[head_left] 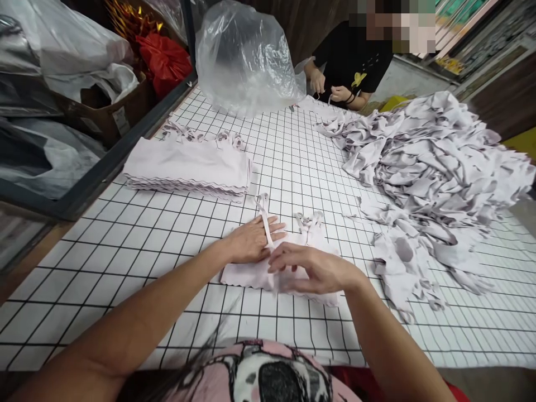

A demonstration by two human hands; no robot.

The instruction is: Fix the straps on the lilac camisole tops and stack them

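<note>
A pale pink strappy garment (247,274) with a wavy hem lies flat on the table before me. My left hand (251,240) rests palm down on its left part, fingers spread. A thin strap (266,226) of the garment runs across the back of those fingers. Above the cloth, my right hand (310,267) is curled and slightly blurred, its fingertips closed on the lower part of the strap. More straps (309,222) are bunched at the garment's far right edge.
A neat stack of similar garments (188,164) sits at the left. On the right rises a large loose heap (435,156), with stray pieces (402,251) nearer me. A clear plastic bag (247,61) stands at the back. Across the table (167,245), a person (347,61) handles a strap.
</note>
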